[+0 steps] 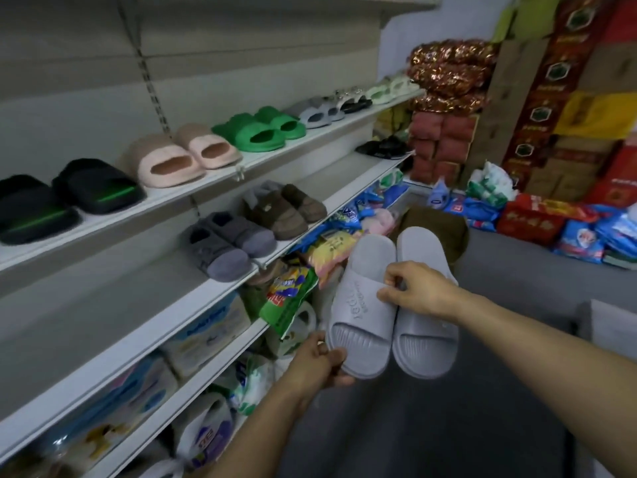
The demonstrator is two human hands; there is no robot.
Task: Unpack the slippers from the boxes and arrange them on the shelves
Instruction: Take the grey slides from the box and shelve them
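I hold a pair of pale grey slide slippers point(365, 305) side by side in front of me, soles away from me and toes up. My left hand point(322, 362) grips the heel end of the left slipper from below. My right hand point(413, 288) pinches the straps where the two slippers meet. To my left, the upper shelf point(220, 177) carries black, pink, green, grey and pale green slipper pairs. The second shelf point(193, 298) bears a grey fuzzy pair point(227, 244), a brown pair point(284, 208) and a dark pair point(382, 148) at its far end.
Lower shelves hold packaged goods, bags and bottles point(206, 326). Stacked cartons point(565, 108) and red and blue packages point(537, 219) line the far wall and floor on the right. A brown bundle point(437, 224) lies behind the slippers. Grey floor point(448, 426) stretches below my arms.
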